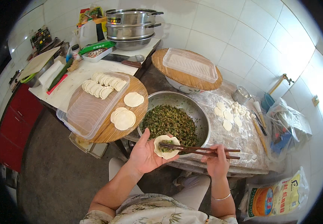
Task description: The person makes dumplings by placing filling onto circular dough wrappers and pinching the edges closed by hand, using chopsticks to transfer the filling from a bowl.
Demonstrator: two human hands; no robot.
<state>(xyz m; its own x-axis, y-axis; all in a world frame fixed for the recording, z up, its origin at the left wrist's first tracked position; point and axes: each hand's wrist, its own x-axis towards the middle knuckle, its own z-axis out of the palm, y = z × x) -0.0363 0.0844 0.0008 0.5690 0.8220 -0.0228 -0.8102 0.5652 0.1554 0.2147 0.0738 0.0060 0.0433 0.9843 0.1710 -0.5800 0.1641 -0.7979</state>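
My left hand (143, 156) cradles a round dumpling wrapper (174, 152) in its palm, with a small heap of green filling on it. In my right hand (218, 164) is a pair of dark chopsticks (199, 150), their tips touching the filling in the wrapper. Just beyond my hands stands a large metal bowl (207, 128) of chopped green-brown filling (171, 121). To its left, a round woven board (142, 106) carries flat wrappers (124, 118) and a clear plastic tray (90, 115). Several folded dumplings (103, 85) line the tray's far end.
Small wrappers (227, 115) and dough pieces (239, 109) lie on the floured worktop (240, 145) at right, beside a rolling pin (260, 136). Behind are a lidded bowl (184, 86), a cleaver (114, 58) and stacked steamer pots (131, 28). A flour sack (275, 196) stands lower right.
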